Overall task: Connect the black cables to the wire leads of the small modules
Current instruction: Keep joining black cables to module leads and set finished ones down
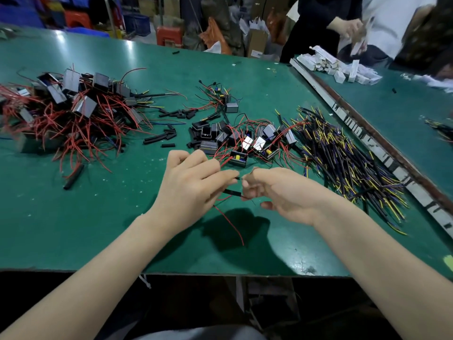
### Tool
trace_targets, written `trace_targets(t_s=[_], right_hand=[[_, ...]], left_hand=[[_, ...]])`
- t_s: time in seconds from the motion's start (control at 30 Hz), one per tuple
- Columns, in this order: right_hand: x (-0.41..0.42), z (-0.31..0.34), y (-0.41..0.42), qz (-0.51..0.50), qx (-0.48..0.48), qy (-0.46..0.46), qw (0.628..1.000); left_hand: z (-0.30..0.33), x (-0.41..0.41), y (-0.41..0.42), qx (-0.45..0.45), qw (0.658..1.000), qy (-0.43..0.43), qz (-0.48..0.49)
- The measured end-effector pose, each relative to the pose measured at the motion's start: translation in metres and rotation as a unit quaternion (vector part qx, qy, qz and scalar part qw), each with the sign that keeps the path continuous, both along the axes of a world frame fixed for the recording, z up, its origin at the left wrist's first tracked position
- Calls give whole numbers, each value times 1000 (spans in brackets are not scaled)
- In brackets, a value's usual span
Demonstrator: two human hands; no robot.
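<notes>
Your left hand [193,185] and right hand [277,190] — both pinching thin wire leads [239,178] above the green table [73,217].

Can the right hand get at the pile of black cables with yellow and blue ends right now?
Probably yes: the cable pile lies just beside the right hand with nothing between, but the fingers pinch a wire.

Both my bare forearms reach forward over the green table top [73,217]. My left hand [188,185] and right hand [277,192] meet fingertip to fingertip just above it, each with fingers curled, pinching thin wire.
</notes>
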State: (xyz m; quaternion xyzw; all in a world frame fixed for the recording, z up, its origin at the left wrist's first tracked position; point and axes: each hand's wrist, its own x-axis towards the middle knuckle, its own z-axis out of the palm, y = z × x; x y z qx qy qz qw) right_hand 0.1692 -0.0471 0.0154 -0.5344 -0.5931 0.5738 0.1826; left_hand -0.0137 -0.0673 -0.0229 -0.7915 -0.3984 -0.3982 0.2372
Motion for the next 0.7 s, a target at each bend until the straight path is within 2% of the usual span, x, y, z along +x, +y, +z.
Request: trace_targets(t_s=[0.1,0.2,0.27,0.33,0.4,0.43,0.5,0.53,0.57,0.6,0.63,0.67,0.7], right_hand=[[-1,-2,6,-14,42,-4,999],[-5,-6,9,-52,120,-22,991],[-9,-10,12,-70,187,-43,979],[-13,-11,14,-79,235,-71,966],[-17,-9,15,-89,267,-105,954],[-19,-7,15,-93,280,-115,949],[-24,-3,15,-99,303,-131,939],[-27,0,15,-100,313,-146,933],[-30,2,16,-102,318,-163,928],[-33,3,19,-105,319,-181,924],[-37,4,23,-110,311,-201,922],[-41,4,27,-115,295,-217,923],[-44,4,31,-118,275,-224,927]], left_hand=[[-2,4,1,-99,992,-81,11],[-2,9,-1,-239,957,-166,6],[0,9,2,-346,904,-248,-35],[7,7,5,-450,825,-331,-84],[13,4,9,-525,752,-376,-136],[15,2,10,-545,728,-386,-153],[17,-2,11,-546,712,-406,-171],[18,-2,12,-527,723,-414,-167],[17,-3,12,-492,757,-406,-142],[15,-3,12,-435,821,-359,-86],[14,-3,13,-351,897,-269,-7],[13,-2,13,-251,952,-165,62],[10,-1,12,-163,978,-83,97]])
